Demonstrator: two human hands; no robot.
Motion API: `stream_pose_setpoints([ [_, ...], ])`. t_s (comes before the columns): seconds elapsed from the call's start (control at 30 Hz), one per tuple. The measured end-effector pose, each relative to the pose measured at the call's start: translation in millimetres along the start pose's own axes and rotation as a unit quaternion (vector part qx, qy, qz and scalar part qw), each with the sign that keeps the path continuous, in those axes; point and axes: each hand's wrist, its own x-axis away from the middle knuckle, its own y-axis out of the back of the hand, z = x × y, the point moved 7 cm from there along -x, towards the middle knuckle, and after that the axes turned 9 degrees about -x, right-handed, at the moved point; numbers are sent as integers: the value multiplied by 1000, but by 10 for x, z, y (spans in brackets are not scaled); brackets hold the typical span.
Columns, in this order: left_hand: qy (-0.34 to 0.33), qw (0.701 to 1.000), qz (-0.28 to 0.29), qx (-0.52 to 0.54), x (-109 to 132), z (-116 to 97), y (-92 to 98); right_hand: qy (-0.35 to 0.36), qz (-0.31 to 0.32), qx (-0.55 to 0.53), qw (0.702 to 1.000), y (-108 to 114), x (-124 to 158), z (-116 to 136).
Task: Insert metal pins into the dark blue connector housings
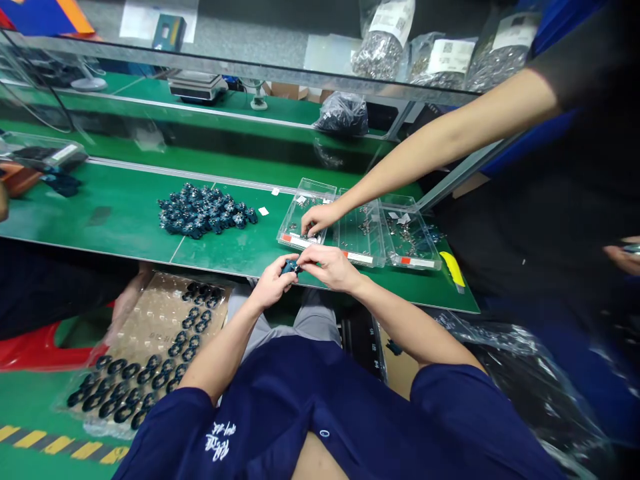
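green-topped workbench [107,217] stretches across the view, with a digital scale [197,85] on a further bench and bagged metal screws [384,48] behind a glass pane. a loose heap of dark blue parts [203,211] lies on the near bench, left of three clear compartment trays [360,233] holding small metal pieces. just off the bench's near edge, a small blue part [291,268] sits between the person's hands, held in front of the body above the lap; its long axis looks roughly crosswise, though the fingers cover much of it. the left hand [271,282] is closed around one end, fingers curled and gripping, and the right hand [327,267] meets it from the other side, fingertips pinched on it, so neither hand is open. which hand has the firmer hold cannot be told. a co-worker's arm [440,143] crosses from the upper right, with that hand [319,219] at the leftmost tray [291,230], just beyond the person's hands. to the left, a plastic sheet of black rings [145,357] rests below the bench.
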Motion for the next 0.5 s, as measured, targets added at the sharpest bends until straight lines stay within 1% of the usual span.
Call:
stream_pose_setpoints([
  [0.03, -5, 1000, -7, -23, 0, 0, 9, -8, 5, 2, 1000, 1, -4, -29],
  [0.13, -35, 995, -56, -73, 6, -26, 59, -34, 15, -2, 999, -11, -11, -107],
  [0.23, -59, 992, -81, -78, 15, -41, 79, -34, 12, 1, 999, -41, 0, -109],
  [0.33, -56, 994, -61, -68, 12, -15, 65, -12, 8, 17, 1000, -74, 28, -54],
  [0.37, -57, 995, -49, -65, 8, -4, 59, -18, 11, 14, 1000, -85, 36, -56],
  [0.43, -61, 996, -35, -53, -4, 24, 68, -64, 32, -15, 997, -113, 38, -120],
  [0.5, -64, 997, -35, -28, -24, 75, 101, -122, 52, -49, 990, -127, 13, -235],
])
